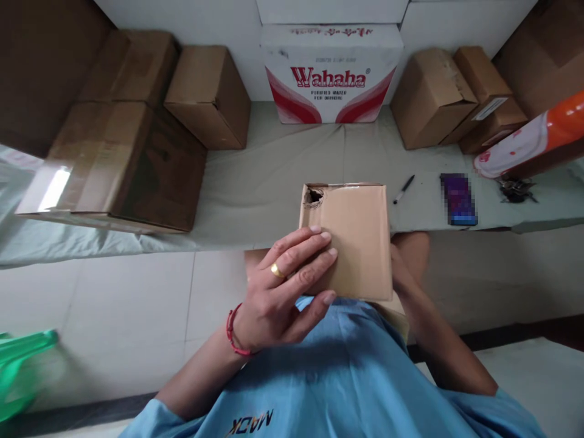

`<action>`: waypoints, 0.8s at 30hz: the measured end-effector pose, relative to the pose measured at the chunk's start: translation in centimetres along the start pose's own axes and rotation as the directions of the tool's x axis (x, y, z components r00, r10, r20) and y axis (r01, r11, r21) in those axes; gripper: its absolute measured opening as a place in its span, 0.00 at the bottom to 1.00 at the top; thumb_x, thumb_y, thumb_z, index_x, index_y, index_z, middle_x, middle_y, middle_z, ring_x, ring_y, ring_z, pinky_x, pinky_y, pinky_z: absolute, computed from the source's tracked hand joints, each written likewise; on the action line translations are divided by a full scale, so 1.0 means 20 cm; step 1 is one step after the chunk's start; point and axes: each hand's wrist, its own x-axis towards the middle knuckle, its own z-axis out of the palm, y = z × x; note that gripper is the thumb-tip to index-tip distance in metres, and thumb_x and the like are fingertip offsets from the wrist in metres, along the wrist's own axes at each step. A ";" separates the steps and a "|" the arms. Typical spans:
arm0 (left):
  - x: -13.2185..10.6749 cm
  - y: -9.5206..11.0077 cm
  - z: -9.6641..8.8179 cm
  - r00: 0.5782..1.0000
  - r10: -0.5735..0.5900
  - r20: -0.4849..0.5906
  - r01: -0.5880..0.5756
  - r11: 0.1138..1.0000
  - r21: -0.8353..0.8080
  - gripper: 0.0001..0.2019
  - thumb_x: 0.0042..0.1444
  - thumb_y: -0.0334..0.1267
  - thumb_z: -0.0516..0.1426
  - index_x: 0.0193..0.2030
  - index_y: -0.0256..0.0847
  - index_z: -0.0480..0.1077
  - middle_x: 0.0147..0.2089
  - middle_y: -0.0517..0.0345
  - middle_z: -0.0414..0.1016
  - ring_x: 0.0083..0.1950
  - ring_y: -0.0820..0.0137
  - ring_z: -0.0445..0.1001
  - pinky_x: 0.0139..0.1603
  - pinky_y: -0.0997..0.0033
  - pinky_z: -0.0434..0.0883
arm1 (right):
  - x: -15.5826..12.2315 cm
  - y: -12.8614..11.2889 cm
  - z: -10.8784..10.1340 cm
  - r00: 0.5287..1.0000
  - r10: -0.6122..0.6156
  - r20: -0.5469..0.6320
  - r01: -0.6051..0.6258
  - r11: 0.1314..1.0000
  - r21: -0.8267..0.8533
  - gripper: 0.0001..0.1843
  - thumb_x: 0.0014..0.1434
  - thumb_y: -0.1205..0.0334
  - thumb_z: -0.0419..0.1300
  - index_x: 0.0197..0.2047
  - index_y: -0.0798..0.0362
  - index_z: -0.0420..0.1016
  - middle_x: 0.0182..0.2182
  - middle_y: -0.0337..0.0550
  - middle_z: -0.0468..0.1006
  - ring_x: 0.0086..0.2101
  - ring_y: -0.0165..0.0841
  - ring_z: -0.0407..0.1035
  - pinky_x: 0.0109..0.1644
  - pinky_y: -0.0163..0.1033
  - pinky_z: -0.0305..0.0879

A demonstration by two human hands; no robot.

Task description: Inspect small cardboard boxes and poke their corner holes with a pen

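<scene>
A small brown cardboard box point(358, 234) is in front of my body, its far end over the table's front edge. One far-left corner of its top has a ragged dark hole point(314, 196). My left hand point(292, 280) lies on the box's left part, fingers stretched flat across the top and the thumb near the close edge. It wears a gold ring and a red cord bracelet. My right hand point(400, 271) is at the box's right side, mostly behind it, so its fingers are hidden.
A cloth-covered table point(255, 182) holds a large carton point(109, 164), a smaller carton point(210, 91), a white Wahaha carton point(331, 76) and brown boxes point(433, 97). At right lie a pen point(404, 189), a phone point(458, 198), keys point(517, 190) and an orange-white cylinder point(533, 134). Something green point(22, 371) stands lower left.
</scene>
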 end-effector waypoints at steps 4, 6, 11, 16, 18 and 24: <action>-0.02 -0.06 0.07 0.989 0.129 0.066 -0.139 0.971 0.195 0.25 0.70 0.42 0.63 0.71 0.36 0.73 0.73 0.32 0.74 0.78 0.43 0.70 0.74 0.36 0.74 | 0.13 -0.17 -0.11 1.000 0.001 0.028 0.014 0.833 -0.553 0.17 0.65 0.47 0.62 0.42 0.48 0.88 0.45 0.47 0.90 0.47 0.50 0.83 0.51 0.49 0.79; -0.02 -0.06 0.09 0.986 0.142 0.091 -0.160 0.958 0.238 0.24 0.72 0.44 0.61 0.69 0.32 0.72 0.73 0.28 0.72 0.80 0.42 0.67 0.75 0.36 0.74 | 0.23 -0.23 -0.20 0.999 -0.030 -0.017 0.012 0.779 -0.627 0.19 0.67 0.49 0.59 0.46 0.49 0.88 0.44 0.51 0.90 0.48 0.51 0.82 0.53 0.50 0.76; 0.01 0.00 0.12 0.985 0.140 0.097 -0.163 0.941 0.297 0.11 0.68 0.32 0.58 0.55 0.34 0.74 0.65 0.33 0.80 0.74 0.48 0.74 0.71 0.47 0.78 | 0.53 -0.31 -0.51 0.940 -0.230 -0.253 -0.196 0.244 -0.950 0.28 0.71 0.61 0.52 0.68 0.57 0.79 0.58 0.65 0.83 0.53 0.52 0.78 0.52 0.49 0.69; 0.04 0.04 0.14 0.992 0.110 0.064 -0.125 0.936 0.328 0.05 0.71 0.38 0.59 0.46 0.38 0.73 0.59 0.39 0.84 0.66 0.51 0.80 0.66 0.50 0.81 | 0.71 -0.35 -0.68 0.979 -0.128 -0.156 -0.169 -0.092 -0.981 0.34 0.72 0.67 0.50 0.78 0.50 0.70 0.61 0.65 0.78 0.45 0.45 0.77 0.41 0.44 0.60; 0.04 0.02 0.15 0.991 0.130 0.041 -0.136 0.936 0.323 0.09 0.70 0.38 0.60 0.52 0.35 0.74 0.58 0.39 0.84 0.64 0.51 0.80 0.65 0.51 0.80 | 0.74 -0.38 -0.69 0.994 -0.074 -0.079 -0.092 -0.191 -0.977 0.31 0.74 0.66 0.49 0.75 0.50 0.74 0.60 0.63 0.80 0.46 0.43 0.76 0.40 0.43 0.57; 0.06 -0.04 0.16 0.987 0.156 -0.029 -0.142 0.951 0.273 0.17 0.65 0.33 0.61 0.60 0.32 0.75 0.57 0.39 0.83 0.64 0.52 0.80 0.66 0.53 0.80 | 0.72 -0.46 -0.61 0.976 -0.195 0.096 0.119 0.113 -0.986 0.13 0.73 0.61 0.59 0.38 0.56 0.83 0.30 0.51 0.83 0.34 0.34 0.71 0.38 0.42 0.52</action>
